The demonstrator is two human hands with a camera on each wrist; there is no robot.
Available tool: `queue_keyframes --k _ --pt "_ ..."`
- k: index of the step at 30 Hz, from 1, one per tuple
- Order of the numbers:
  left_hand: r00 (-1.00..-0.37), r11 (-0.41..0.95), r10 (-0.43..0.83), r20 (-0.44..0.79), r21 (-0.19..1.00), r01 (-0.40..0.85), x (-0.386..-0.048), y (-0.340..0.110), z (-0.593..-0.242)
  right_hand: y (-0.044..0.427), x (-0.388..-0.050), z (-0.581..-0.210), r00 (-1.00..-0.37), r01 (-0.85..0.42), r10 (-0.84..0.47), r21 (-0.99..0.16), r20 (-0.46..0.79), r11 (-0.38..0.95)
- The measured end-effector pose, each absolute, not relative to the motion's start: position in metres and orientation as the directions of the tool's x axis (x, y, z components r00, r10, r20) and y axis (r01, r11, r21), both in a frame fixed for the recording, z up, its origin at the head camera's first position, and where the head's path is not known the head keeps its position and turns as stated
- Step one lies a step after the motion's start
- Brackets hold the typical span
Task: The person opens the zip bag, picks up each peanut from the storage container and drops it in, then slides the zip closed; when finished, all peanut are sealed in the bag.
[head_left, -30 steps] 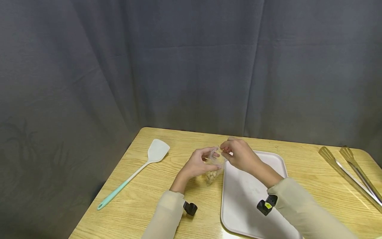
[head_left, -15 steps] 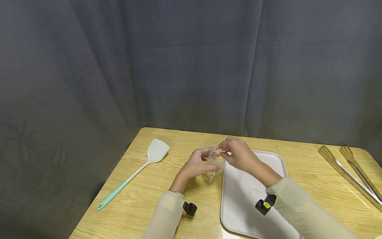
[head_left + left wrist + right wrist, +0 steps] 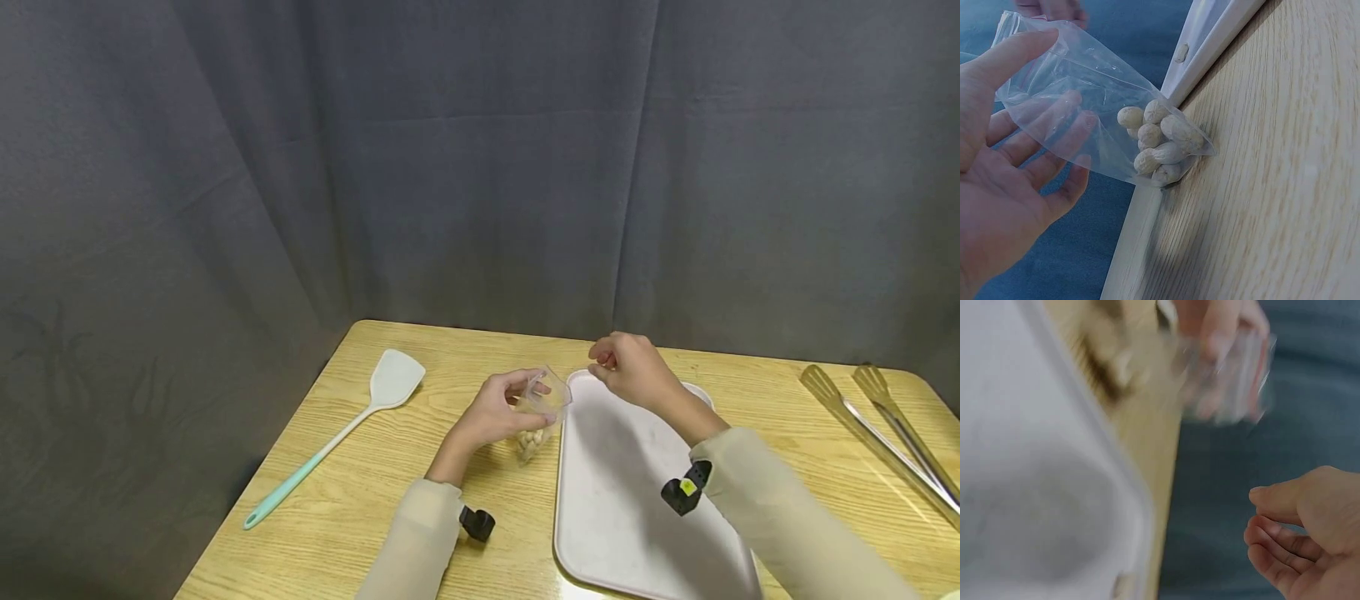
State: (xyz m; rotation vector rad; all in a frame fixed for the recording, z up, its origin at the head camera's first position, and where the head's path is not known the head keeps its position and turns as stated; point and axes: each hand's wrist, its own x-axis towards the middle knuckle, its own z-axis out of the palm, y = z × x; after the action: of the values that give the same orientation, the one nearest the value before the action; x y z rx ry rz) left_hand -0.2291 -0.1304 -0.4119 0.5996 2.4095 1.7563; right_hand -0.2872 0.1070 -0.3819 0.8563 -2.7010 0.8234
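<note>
My left hand (image 3: 497, 410) holds a clear zip bag (image 3: 1107, 81) near its mouth, thumb on one side and fingers on the other. Whole peanuts (image 3: 1160, 140) in their shells lie bunched in the bag's bottom corner, close to the tabletop. The bag's mouth gapes in the head view. My right hand (image 3: 633, 371) is above the far end of a pale tray (image 3: 600, 517), apart from the bag. Its fingers (image 3: 1279, 547) are loosely bent below the thumb, and nothing shows between them. One peanut (image 3: 1181, 52) lies against the tray's inner edge.
A white spatula (image 3: 396, 379) with a mint-green handle lies on the wooden table (image 3: 330, 533) to the left. Metal tongs (image 3: 892, 450) lie at the right. A dark curtain (image 3: 480, 167) hangs behind the table's far edge.
My right hand has left the bag's mouth and moved right, over the tray. The bag's mouth now stands wider. My left hand has stayed in place with the bag.
</note>
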Motion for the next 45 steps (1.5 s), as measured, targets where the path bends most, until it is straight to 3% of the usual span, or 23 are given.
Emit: queue_keyframes --k 13,29,34,41,45 --pt "-0.911 0.256 0.384 0.15 0.931 0.261 -0.229 -0.133 -0.413 0.143 -0.313 -0.443 -0.923 -0.383 -0.357 -0.428 0.145 0.819" --pt "-0.913 0.252 0.381 0.144 0.934 0.253 -0.229 -0.134 -0.41 0.146 -0.316 -0.457 -0.928 -0.372 -0.342 -0.443 0.15 0.816" --pt "-0.911 0.245 0.38 0.163 0.931 0.269 -0.228 -0.136 -0.411 0.139 -0.311 -0.438 -0.89 -0.457 -0.397 -0.423 0.226 0.783" --pt "-0.908 0.235 0.383 0.168 0.933 0.272 -0.229 -0.131 -0.412 0.115 -0.287 -0.393 -0.778 -0.619 -0.482 -0.362 0.402 0.697" --pt "-0.904 0.234 0.392 0.172 0.931 0.279 -0.231 -0.128 -0.412 0.098 -0.272 -0.377 -0.74 -0.664 -0.513 -0.352 0.435 0.659"
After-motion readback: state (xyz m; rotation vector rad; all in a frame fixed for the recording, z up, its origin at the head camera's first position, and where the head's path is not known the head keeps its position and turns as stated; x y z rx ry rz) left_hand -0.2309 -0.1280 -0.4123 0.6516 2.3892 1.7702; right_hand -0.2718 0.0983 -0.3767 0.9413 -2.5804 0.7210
